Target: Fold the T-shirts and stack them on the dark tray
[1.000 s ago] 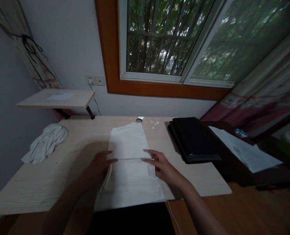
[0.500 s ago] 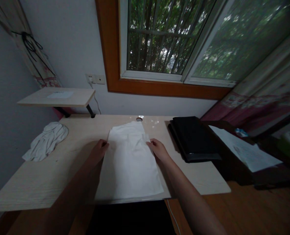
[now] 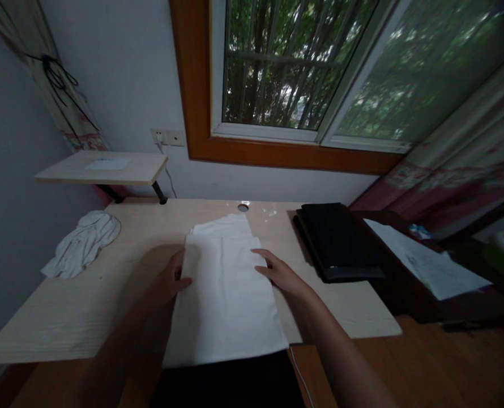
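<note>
A folded white cloth (image 3: 224, 294), probably a garment, lies on the desk in front of me, its near edge reaching past the desk's front edge. Its top layer looks mostly smooth, while a lower layer shows beyond it at the far end. At the cloth's left edge is my left hand (image 3: 170, 280), thumb resting on top and the other fingers partly hidden by the edge; thumb and fingers are apart. On the opposite edge, my right hand (image 3: 280, 273) touches the cloth with spread finger and thumb.
A crumpled white cloth (image 3: 84, 241) lies on the left of the pale desk (image 3: 120, 283), near a small raised shelf (image 3: 103, 170). To the right are a black flat case (image 3: 334, 235) and papers (image 3: 422, 258) on a dark surface. A window stands behind.
The white cloth's near edge has come toward me, past the desk edge, and its top layer is smoother. Both hands have shifted slightly nearer, their pinched fingers now spread.
</note>
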Tool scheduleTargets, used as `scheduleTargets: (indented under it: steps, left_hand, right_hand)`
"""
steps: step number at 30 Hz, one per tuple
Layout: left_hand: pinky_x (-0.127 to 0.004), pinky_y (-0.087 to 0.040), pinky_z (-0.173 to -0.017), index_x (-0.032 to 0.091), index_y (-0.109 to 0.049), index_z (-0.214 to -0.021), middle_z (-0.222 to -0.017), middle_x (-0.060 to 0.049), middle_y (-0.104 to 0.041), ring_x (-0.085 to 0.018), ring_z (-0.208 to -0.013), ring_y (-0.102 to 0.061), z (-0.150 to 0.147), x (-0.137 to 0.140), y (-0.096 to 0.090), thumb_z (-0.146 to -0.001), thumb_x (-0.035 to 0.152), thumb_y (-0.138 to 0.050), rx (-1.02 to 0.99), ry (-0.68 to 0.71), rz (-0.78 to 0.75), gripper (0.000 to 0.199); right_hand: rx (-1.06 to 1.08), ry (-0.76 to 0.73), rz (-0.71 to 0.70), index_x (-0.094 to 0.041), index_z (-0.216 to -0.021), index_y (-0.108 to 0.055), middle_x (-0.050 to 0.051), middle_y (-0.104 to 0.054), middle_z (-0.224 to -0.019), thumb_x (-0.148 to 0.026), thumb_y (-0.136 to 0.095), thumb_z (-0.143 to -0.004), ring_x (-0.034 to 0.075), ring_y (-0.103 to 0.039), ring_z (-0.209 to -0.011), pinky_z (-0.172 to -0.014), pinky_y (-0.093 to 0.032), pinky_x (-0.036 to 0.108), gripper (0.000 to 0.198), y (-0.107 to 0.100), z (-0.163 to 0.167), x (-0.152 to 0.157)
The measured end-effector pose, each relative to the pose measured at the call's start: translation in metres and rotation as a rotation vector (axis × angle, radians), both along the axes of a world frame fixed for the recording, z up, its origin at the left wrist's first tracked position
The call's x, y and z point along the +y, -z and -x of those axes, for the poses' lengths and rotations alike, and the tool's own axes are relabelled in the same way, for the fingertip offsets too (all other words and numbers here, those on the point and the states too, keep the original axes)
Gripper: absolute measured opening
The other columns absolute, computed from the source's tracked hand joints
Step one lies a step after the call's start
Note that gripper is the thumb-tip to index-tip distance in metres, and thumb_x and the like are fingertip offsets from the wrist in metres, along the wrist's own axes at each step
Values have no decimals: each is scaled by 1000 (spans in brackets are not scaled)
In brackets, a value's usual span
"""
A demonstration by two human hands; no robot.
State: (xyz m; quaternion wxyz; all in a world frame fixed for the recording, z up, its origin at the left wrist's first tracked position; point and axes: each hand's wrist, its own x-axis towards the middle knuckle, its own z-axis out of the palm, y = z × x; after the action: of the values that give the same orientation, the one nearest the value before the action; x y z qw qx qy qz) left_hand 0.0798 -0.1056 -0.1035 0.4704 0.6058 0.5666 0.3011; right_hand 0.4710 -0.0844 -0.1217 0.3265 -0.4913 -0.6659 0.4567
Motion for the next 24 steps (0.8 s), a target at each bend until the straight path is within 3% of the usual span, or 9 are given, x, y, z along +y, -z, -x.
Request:
scheduleTargets:
  steps: [3,7,10,14,17,21,24]
  left_hand:
    - [-48,-54,-100,21,-30,-156,-146,-20,-58,-35,-124,-65,9,-9,-3,-73,38,-76,-24,80,52,97]
    - [-46,-56,-95,19,-29,-157,-137,-20,-64,-34,-118,-69,15,-4,-3,-76,46,-76,-70,88,124,98]
    - [-45,-57,-85,17,-31,-156,-112,-15,-73,-32,-100,-73,10,18,1,-77,52,-75,-51,-24,46,97]
    - [-42,-55,-79,15,-43,-149,-89,-4,-69,-25,-80,-70,-3,47,2,-70,48,-78,31,-186,-111,93]
    - [-40,-56,-80,19,-41,-151,-96,-4,-69,-23,-84,-69,-7,48,-9,-70,45,-80,-133,-180,-106,93]
    - [-40,-57,-81,29,-32,-156,-113,-7,-70,-24,-94,-70,1,40,-30,-77,47,-79,-424,-157,-96,93]
    - [-36,-56,-78,27,-35,-155,-103,-4,-69,-21,-88,-69,10,52,-26,-77,46,-79,-402,-260,-164,91]
  right_hand:
    - [-3,-155,71,-26,-122,-73,6,-71,-125,-48,-71,-88,26,-65,-111,-97,-53,40,40,-9,-4,-9]
    - [57,-107,169,-30,-137,-64,5,-71,-119,-50,-72,-87,22,-67,-96,-82,-56,35,54,-20,0,-14]
    - [117,-2,67,-28,-136,-64,5,-69,-127,-49,-72,-87,23,-64,-107,-92,-54,36,53,-20,7,-4]
    - [49,92,-47,-24,-111,-77,7,-72,-114,-49,-71,-86,25,-65,-105,-97,-49,40,36,-13,13,16]
    - [64,109,-101,-23,-99,-81,8,-73,-103,-50,-69,-87,24,-66,-99,-94,-48,38,32,-21,14,22]
    - [171,151,-112,-24,-97,-82,6,-72,-100,-49,-72,-85,23,-64,-98,-88,-48,34,30,-50,16,25]
    - [227,175,-107,-24,-102,-82,6,-72,-107,-51,-72,-85,23,-63,-103,-89,-47,34,34,-59,19,37]
